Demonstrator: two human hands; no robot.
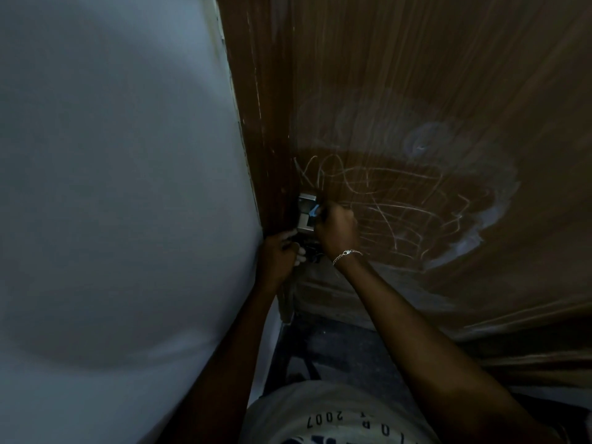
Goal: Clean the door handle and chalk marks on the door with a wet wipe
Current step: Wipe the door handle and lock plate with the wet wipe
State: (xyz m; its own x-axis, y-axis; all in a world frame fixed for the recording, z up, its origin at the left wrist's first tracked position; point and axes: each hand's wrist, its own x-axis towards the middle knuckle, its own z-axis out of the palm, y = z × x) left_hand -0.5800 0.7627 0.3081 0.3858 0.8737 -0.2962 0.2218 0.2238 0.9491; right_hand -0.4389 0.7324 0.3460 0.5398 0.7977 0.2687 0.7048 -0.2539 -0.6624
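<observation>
Pinching the wet wipe (315, 211), apparently, the right hand (337, 228) grip meets the door handle (305, 216).

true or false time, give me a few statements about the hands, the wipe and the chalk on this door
1. The right hand holds a blue wipe against the metal door fitting. True.
2. The door is free of chalk marks. False: scribbles cover the wood to the right of that hand.
3. A bracelet sits on the right wrist. True.
4. The left hand is raised above the fitting. False: it is at the door's edge, just below the fitting.
</observation>
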